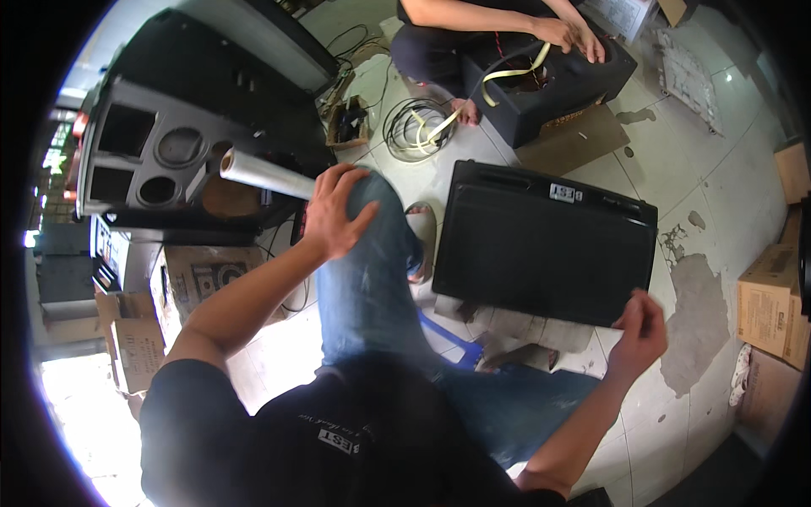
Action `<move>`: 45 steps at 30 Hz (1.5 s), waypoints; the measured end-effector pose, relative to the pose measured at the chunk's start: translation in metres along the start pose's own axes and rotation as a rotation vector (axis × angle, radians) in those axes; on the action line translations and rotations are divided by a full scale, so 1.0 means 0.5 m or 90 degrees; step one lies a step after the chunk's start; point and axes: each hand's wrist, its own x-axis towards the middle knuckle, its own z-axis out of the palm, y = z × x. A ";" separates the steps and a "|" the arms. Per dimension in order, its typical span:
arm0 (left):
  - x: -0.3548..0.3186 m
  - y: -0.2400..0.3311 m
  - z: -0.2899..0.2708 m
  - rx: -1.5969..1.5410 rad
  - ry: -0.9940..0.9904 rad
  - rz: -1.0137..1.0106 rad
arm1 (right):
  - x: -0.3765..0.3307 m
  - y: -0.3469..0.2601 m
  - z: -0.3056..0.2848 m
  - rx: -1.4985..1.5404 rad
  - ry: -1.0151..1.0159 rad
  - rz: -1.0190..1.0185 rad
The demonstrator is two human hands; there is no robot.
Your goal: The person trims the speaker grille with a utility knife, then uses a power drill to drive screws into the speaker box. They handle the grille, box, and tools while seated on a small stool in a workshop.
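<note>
Pale floor tiles (735,169) surround a flat black case (541,245), which lies in front of the person. Left of the case, the left hand (338,211) rests with fingers spread on a denim-clad knee (384,228) — a whitish roll (266,175) just beside it. At the case's near right corner is the right hand (639,331), fingers curled — whether it grips the edge, I cannot tell. Beyond the case, a co-worker's hands (576,40) are at a black cabinet (515,118).

Wears a black T-shirt (283,452) with short sleeves (190,406) ending near the elbows. Bears a small pale rectangular print (338,441) across the chest, beside fine pale script. Below, wears blue jeans (359,291), faded lighter along the thigh, and a greyish open sandal (426,232).
</note>
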 end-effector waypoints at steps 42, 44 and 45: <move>0.052 -0.579 -0.845 -0.496 -0.319 -0.516 | 0.032 -0.957 0.867 -0.202 -0.655 0.200; 0.049 -0.570 -0.831 -0.489 -0.351 -0.506 | 0.062 -0.920 0.824 -0.291 -0.633 0.133; 0.048 -0.559 -0.832 -0.498 -0.360 -0.498 | 0.082 -0.905 0.799 -0.350 -0.628 0.051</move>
